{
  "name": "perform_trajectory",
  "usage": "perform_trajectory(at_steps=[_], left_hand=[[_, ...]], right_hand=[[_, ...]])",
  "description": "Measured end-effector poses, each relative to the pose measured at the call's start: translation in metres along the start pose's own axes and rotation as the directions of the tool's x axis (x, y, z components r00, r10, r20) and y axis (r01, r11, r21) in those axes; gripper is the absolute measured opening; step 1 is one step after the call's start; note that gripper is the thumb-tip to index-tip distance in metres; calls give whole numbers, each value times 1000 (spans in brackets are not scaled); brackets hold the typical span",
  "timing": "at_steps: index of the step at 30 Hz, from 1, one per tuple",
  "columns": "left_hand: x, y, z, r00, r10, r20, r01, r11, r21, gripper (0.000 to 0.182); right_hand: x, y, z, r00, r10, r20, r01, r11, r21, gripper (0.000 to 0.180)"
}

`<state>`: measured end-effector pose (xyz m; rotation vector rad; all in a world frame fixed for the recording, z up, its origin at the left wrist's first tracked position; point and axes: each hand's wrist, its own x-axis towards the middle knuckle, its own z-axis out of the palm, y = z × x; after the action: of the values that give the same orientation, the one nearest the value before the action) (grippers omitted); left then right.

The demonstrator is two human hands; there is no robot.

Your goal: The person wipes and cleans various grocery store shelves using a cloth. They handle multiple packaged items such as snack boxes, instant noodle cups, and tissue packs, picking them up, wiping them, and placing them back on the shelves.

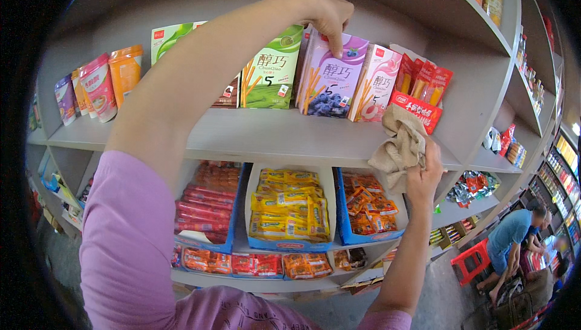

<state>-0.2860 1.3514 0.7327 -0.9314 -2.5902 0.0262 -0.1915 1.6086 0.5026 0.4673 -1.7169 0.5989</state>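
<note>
My left hand (pixel 333 19) reaches over the top of a purple biscuit-stick box (pixel 333 78) with blueberries printed on it, its fingers and thumb on the upper edge. To the left stands a green biscuit-stick box (pixel 272 73), and to the right a pink one (pixel 376 85). My right hand (pixel 424 162) holds a crumpled beige cloth (pixel 399 148) at the shelf's front edge, below a red display box of snack packets (pixel 417 105). My left forearm hides part of the row of boxes.
Snack cups (pixel 100 89) stand at the left end of the grey shelf (pixel 281 137). Below are open cartons of red, yellow (pixel 290 207) and orange packets. A side panel rises at the right. Seated people (pixel 510 239) and a red stool (pixel 472 262) are at the lower right.
</note>
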Motion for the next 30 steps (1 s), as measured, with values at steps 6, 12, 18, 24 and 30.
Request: perform_trajectory(at_steps=[6, 12, 18, 24, 30], left_hand=[[9, -14, 5, 1000, 10, 28, -9, 1000, -10, 54], [6, 0, 4, 999, -20, -51, 19, 1000, -25, 65], [40, 32, 8, 959, -2, -285, 5, 1000, 13, 80], [61, 56, 25, 968, 213, -134, -190, 967, 168, 51], [71, 46, 26, 955, 262, -139, -250, 964, 95, 42]], right_hand=[[0, 1, -1, 1000, -7, -3, 7, 1000, 25, 50], [1, 0, -1, 1000, 0, -9, 0, 1000, 18, 48], [1, 0, -1, 1000, -20, 4, 20, 1000, 1, 47], [3, -2, -2, 1000, -24, -8, 24, 1000, 4, 47], [3, -1, -1, 999, -41, -16, 41, 999, -11, 46]])
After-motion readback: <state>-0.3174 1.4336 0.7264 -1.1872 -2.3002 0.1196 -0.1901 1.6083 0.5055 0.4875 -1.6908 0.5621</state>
